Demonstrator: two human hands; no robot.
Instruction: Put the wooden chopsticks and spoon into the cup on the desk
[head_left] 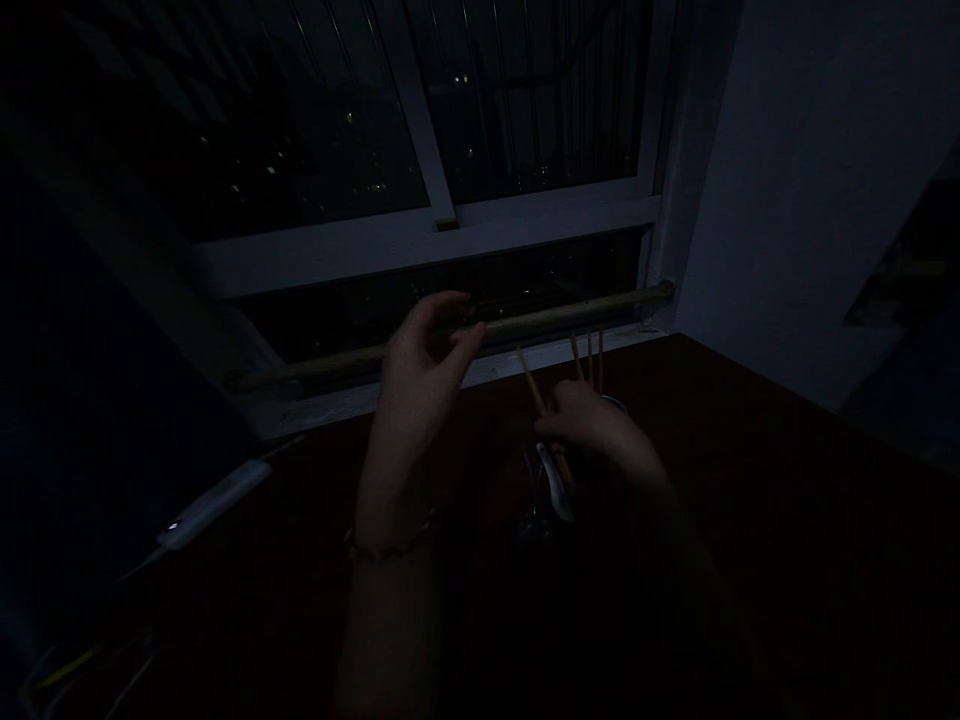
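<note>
Left hand (424,365) half-curled, empty, before the rail (570,315); right hand (589,420) grips chopsticks (534,385) over a spoon (556,485).

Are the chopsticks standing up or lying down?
Standing up: the chopsticks rise, slightly fanned, from the right hand.

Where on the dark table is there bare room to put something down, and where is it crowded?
The table looks bare on its right side, between the right hand and the white wall. It also seems bare between the white power strip and the left hand. It is crowded around the chopsticks and the spoon. The near edge is too dark to judge.
</note>
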